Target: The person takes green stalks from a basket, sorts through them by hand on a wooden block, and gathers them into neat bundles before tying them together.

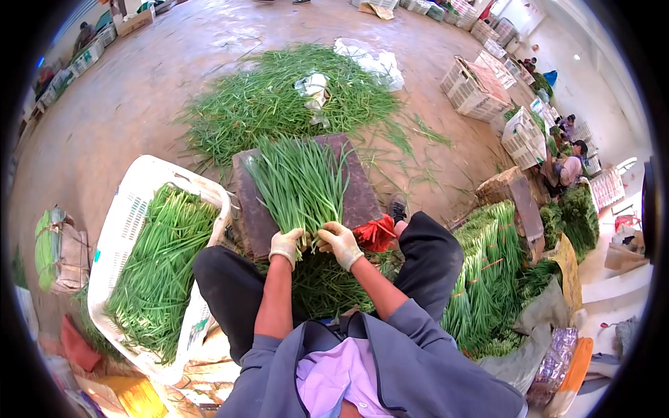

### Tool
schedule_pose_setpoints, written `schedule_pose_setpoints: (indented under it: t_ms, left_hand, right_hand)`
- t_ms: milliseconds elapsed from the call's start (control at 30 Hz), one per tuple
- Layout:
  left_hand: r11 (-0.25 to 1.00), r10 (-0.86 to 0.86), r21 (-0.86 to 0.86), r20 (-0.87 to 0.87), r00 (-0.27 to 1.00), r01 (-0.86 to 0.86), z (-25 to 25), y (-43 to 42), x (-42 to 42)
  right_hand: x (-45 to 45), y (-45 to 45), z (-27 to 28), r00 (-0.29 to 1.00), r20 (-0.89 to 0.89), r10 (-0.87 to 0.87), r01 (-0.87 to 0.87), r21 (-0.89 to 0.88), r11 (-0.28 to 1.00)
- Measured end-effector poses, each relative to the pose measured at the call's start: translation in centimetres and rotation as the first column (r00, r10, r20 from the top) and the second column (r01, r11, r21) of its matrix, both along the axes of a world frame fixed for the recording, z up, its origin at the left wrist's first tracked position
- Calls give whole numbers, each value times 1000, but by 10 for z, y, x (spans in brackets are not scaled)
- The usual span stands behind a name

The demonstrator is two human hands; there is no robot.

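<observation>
A loose spread of long green chives (296, 174) lies on a dark board (254, 223) in front of my knees, leaf tips pointing away from me. My left hand (286, 245), in a pale work glove, is closed on the near stalk ends at the left side. At the right side of the same ends, my gloved right hand (340, 244) has its fingers closed on stalks. The exact finger grip is partly hidden. Beside my right hand, a bundle of red ties (375, 233) hangs at the board's corner.
A white crate (115, 240) filled with chives stands at my left. Tied chive bundles (488, 272) are stacked at my right. Beyond the board lies a large heap of chives (244, 104) with a white plastic bag (376, 66). Farther right are crates (474, 90) and a seated person (568, 164).
</observation>
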State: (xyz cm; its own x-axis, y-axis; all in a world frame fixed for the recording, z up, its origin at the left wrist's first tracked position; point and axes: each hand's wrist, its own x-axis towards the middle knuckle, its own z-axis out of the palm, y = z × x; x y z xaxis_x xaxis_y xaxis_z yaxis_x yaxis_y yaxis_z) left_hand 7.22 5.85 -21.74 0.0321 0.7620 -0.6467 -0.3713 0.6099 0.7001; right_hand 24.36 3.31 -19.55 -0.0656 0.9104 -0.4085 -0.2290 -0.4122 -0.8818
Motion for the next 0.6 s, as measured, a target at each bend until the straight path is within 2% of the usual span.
schedule_pose_setpoints:
  t_ms: [133, 200, 233, 267, 300, 333, 367, 400, 433, 467, 567, 600]
  left_hand:
    - [999, -22, 29, 21, 1000, 22, -8, 2, 1]
    - [999, 0, 32, -86, 996, 2, -18, 3, 2]
    - [1000, -11, 21, -141, 990, 14, -22, 4, 1]
    - [998, -60, 4, -74, 995, 61, -11, 1, 1]
    - [995, -102, -17, -28, 994, 102, -11, 2, 0]
    - [999, -36, -2, -3, 999, 36, -19, 2, 4]
    - [999, -27, 27, 26, 999, 26, -30, 4, 4]
    - [996, -68, 61, -1, 998, 68, -28, 5, 2]
    - [997, -18, 71, 44, 999, 15, -30, 5, 6]
    - [998, -25, 52, 5, 1000, 25, -25, 6, 7]
    - [997, -79, 18, 9, 997, 78, -21, 11, 8]
    - [996, -77, 55, 83, 994, 72, -24, 12, 8]
  right_hand:
    - [-7, 2, 4, 951, 229, 208, -218, 18, 976]
    - [-12, 7, 2, 888, 394, 239, -258, -6, 966]
    - [-15, 13, -16, 691, 713, 120, -301, 134, 944]
    - [-19, 9, -15, 519, 854, -51, -324, 252, 912]
    - [-22, 8, -17, 524, 848, -75, -312, 273, 910]
    - [-24, 12, -11, 448, 893, 38, -374, 149, 916]
    - [-23, 13, -13, 504, 863, 28, -357, 179, 917]
    - [-22, 15, -22, 508, 861, 2, -353, 206, 912]
    - [-22, 17, -28, 501, 865, -14, -351, 218, 911]
    - [-21, 16, -19, 536, 843, 37, -349, 182, 919]
    - [-17, 14, -13, 531, 846, -38, -374, 275, 886]
    - [-15, 7, 5, 745, 661, 93, -287, 191, 939]
